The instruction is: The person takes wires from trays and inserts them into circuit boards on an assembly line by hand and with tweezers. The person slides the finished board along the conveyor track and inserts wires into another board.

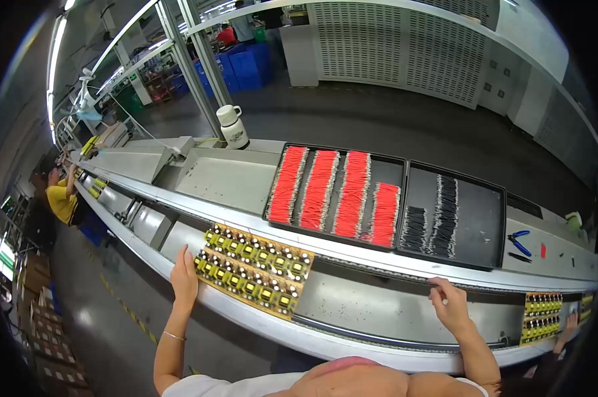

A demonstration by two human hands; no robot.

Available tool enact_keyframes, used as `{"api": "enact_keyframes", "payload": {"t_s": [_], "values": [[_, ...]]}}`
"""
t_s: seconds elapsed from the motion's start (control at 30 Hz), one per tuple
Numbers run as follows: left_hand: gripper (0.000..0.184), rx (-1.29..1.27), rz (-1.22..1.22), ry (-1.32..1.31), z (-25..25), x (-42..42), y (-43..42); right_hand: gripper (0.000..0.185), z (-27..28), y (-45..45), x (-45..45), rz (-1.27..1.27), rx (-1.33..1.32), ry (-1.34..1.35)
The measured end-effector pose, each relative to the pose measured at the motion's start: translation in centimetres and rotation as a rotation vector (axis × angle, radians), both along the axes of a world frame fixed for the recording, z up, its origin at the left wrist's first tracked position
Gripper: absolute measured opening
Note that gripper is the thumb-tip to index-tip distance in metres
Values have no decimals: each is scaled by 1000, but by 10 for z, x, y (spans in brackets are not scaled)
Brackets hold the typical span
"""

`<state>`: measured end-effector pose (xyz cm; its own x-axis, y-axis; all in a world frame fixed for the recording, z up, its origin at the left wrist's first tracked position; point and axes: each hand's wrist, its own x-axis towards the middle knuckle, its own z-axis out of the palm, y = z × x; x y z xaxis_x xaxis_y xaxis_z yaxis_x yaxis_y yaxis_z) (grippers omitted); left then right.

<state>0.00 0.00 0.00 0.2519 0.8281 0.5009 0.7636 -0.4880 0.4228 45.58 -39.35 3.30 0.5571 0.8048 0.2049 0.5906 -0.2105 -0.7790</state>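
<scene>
My left hand [184, 276] is at the left end of a circuit board panel [251, 270] that carries rows of yellow and black parts; its fingers are stretched out beside the panel's edge. The panel rests across the conveyor rails. My right hand [450, 303] hovers over the conveyor to the right of the panel, fingers bent; whether it pinches anything is too small to tell. Beyond the far rail stand a black tray of red wire bundles [347, 192] and a black tray [474, 218] with dark wire bundles.
Blue-handled pliers [520, 243] lie on the right ledge. A white flask [233, 127] stands behind the line. At far right, another person's hand [568, 325] is by a second panel [542, 317]. A person in yellow [62, 198] works at far left.
</scene>
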Motion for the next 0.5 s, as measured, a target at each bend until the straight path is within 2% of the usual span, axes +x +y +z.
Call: {"api": "enact_keyframes", "payload": {"t_s": [0.13, 0.17, 0.3, 0.4, 0.5], "values": [[41, -115, -42, 63, 12, 24, -4, 14, 2, 13, 11, -81, 29, -325], [41, -112, -45, 61, 15, 26, -6, 14, 1, 14, 11, -84, 32, -328], [42, -116, -143, 105, 23, 32, -15, 3, 0, 14, 13, 189, -84, -433], [44, -79, -189, 152, 23, 34, -19, 1, -4, 15, 19, 142, -95, -441], [49, -44, -366, 153, 23, 35, -22, 6, -15, 18, 21, 71, -100, -433]]}}
